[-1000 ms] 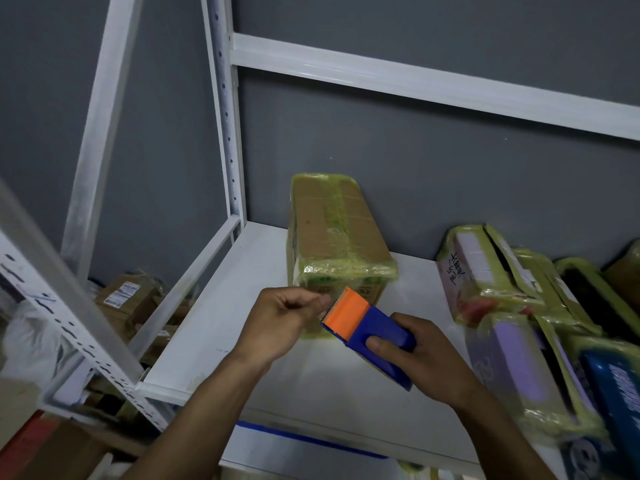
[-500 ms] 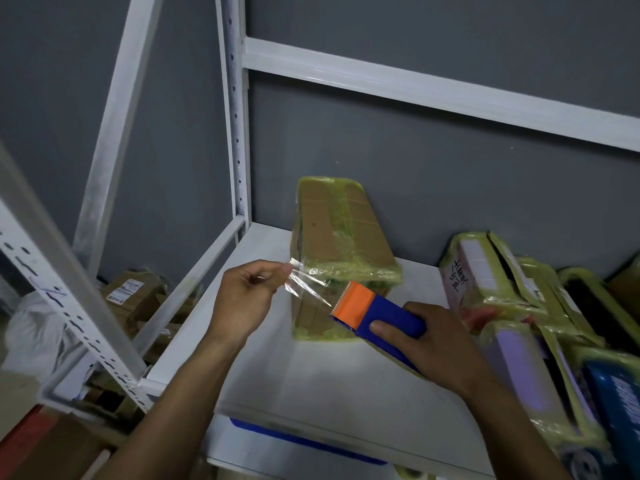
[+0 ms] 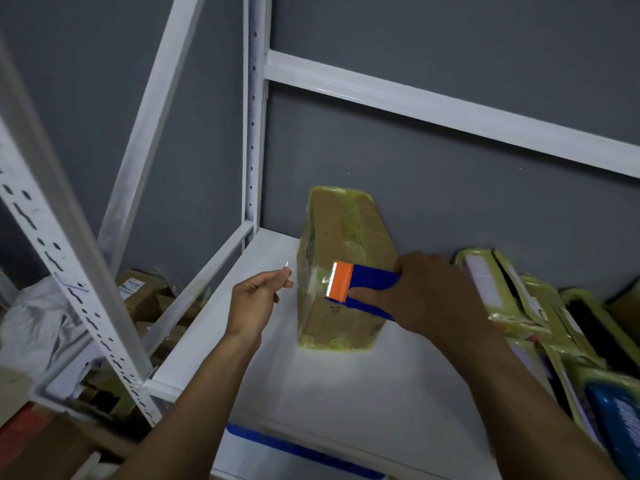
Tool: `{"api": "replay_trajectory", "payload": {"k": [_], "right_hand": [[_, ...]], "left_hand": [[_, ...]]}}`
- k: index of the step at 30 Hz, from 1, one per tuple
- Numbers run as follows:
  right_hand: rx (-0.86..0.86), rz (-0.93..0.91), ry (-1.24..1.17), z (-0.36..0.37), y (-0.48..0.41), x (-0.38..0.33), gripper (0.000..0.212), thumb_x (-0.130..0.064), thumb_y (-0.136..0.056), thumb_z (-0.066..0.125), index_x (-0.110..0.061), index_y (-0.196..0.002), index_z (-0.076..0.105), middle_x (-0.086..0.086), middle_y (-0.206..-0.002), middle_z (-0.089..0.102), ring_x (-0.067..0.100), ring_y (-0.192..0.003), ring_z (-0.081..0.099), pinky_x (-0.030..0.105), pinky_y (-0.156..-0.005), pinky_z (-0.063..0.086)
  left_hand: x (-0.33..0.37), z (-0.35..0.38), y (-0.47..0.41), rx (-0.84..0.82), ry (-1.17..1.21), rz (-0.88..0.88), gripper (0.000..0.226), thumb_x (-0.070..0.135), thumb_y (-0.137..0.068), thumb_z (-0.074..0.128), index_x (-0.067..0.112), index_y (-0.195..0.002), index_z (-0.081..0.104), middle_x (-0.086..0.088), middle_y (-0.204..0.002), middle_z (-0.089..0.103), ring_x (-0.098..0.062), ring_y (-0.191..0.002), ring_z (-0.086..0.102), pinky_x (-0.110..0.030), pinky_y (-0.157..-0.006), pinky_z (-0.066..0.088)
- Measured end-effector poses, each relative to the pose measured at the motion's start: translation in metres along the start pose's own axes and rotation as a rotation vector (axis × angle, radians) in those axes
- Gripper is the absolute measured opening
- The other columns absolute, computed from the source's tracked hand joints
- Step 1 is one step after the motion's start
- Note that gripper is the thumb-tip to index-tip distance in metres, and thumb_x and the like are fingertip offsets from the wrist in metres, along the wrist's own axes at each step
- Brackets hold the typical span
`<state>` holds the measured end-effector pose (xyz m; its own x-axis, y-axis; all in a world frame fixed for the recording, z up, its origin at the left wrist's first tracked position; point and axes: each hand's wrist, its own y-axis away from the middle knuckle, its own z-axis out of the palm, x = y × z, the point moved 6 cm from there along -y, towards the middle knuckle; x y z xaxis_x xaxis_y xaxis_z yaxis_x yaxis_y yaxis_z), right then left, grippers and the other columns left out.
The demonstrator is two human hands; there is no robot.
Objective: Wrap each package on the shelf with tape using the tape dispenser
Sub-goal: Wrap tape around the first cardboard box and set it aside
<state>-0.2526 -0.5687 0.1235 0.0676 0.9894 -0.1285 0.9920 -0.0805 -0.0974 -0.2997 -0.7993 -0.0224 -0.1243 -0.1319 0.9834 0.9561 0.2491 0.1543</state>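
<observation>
Head view: the package point(image 3: 341, 237), brown card under yellow-green film, is standing on end toward the back of the white shelf point(image 3: 346, 382), near the grey wall.
Tape dispenser point(image 3: 363, 287): its orange toothed head is lying over the package's near top edge.
Right grip point(image 3: 426, 292): is curling fully round the dispenser's blue body.
Left grip point(image 3: 256, 299): is hovering just left of the package, thumb and forefinger pinching a clear tape end point(image 3: 286, 266).
Right side: other wrapped packages point(image 3: 519, 306) are leaning together on the shelf.
Lower left: cardboard boxes point(image 3: 145, 292) are sitting beyond the rack frame point(image 3: 254, 133).
</observation>
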Motion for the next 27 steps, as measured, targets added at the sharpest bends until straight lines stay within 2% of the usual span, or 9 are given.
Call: {"api": "replay_trajectory", "payload": {"k": [4,7,10,12,17,19,21,24,27], "right_hand": [[-0.011,-0.020,0.125,-0.004,-0.002,-0.016,0.071,-0.087,-0.070,0.066,-0.021,-0.075,0.040,-0.008,-0.070,0.047,0.015,-0.066,0.056,0.026,-0.059,0.045],[-0.007,-0.029,0.183,-0.004,-0.004,-0.022,0.070,-0.085,-0.072,0.066,-0.020,-0.086,0.043,-0.008,-0.071,0.039,0.018,-0.075,0.056,0.029,-0.065,0.047],[-0.006,-0.018,0.187,-0.004,-0.007,-0.023,0.070,-0.083,-0.073,0.067,-0.019,-0.091,0.044,-0.008,-0.074,0.040,0.019,-0.078,0.055,0.030,-0.067,0.049],[-0.005,-0.005,0.189,-0.003,-0.010,-0.022,0.070,-0.083,-0.073,0.068,-0.019,-0.090,0.044,-0.006,-0.079,0.047,0.020,-0.078,0.056,0.031,-0.069,0.052],[-0.039,0.023,0.174,0.001,-0.018,-0.020,0.071,-0.085,-0.069,0.068,-0.020,-0.077,0.040,-0.003,-0.077,0.052,0.023,-0.079,0.064,0.035,-0.073,0.058],[-0.049,0.030,0.172,0.002,-0.021,-0.019,0.071,-0.085,-0.069,0.068,-0.020,-0.077,0.042,-0.002,-0.079,0.055,0.024,-0.079,0.065,0.036,-0.073,0.059],[-0.048,0.035,0.176,0.003,-0.023,-0.018,0.071,-0.086,-0.068,0.067,-0.020,-0.075,0.042,-0.002,-0.077,0.055,0.023,-0.076,0.063,0.034,-0.069,0.057],[-0.044,0.039,0.192,0.004,-0.025,-0.015,0.072,-0.087,-0.068,0.066,-0.019,-0.078,0.047,-0.003,-0.075,0.053,0.022,-0.073,0.061,0.034,-0.069,0.058],[-0.061,0.053,0.181,0.007,-0.026,-0.011,0.078,-0.089,-0.066,0.066,-0.016,-0.091,0.056,-0.001,-0.082,0.060,0.022,-0.075,0.063,0.037,-0.073,0.061]], "left_hand": [[-0.014,0.006,-0.002,-0.011,0.049,-0.052,0.015,0.035,-0.094,0.071,0.027,-0.084,0.078,0.015,-0.087,0.075,-0.010,-0.083,0.060,-0.025,-0.072,0.046],[-0.018,0.013,-0.004,-0.029,0.081,-0.066,0.014,0.035,-0.095,0.069,0.027,-0.087,0.077,0.020,-0.085,0.073,-0.004,-0.086,0.061,-0.022,-0.073,0.046],[-0.025,0.022,-0.011,-0.068,0.106,-0.090,0.011,0.036,-0.095,0.069,0.028,-0.090,0.075,0.022,-0.091,0.070,0.000,-0.089,0.059,-0.025,-0.082,0.047],[-0.031,0.029,-0.015,-0.086,0.134,-0.112,0.008,0.035,-0.094,0.070,0.033,-0.088,0.073,0.026,-0.083,0.070,0.002,-0.087,0.059,-0.026,-0.086,0.047],[-0.037,0.052,-0.018,-0.145,0.177,-0.115,0.016,0.034,-0.097,0.067,0.035,-0.082,0.070,0.029,-0.063,0.068,0.005,-0.065,0.063,-0.009,-0.054,0.046],[-0.039,0.058,-0.019,-0.151,0.186,-0.115,0.016,0.032,-0.097,0.067,0.033,-0.083,0.072,0.025,-0.064,0.069,0.006,-0.066,0.063,-0.009,-0.053,0.046],[-0.039,0.059,-0.021,-0.121,0.210,-0.111,0.005,0.028,-0.095,0.070,0.031,-0.094,0.074,0.026,-0.076,0.071,0.007,-0.070,0.064,-0.004,-0.052,0.044],[-0.038,0.051,-0.025,-0.037,0.102,-0.004,0.036,0.033,-0.091,0.076,0.026,-0.125,0.070,0.015,-0.114,0.068,0.006,-0.086,0.061,0.001,-0.058,0.043],[-0.035,0.046,-0.022,-0.007,0.068,0.166,0.030,0.027,-0.094,0.072,0.021,-0.124,0.072,0.008,-0.118,0.070,-0.004,-0.099,0.065,-0.003,-0.071,0.048]]}}
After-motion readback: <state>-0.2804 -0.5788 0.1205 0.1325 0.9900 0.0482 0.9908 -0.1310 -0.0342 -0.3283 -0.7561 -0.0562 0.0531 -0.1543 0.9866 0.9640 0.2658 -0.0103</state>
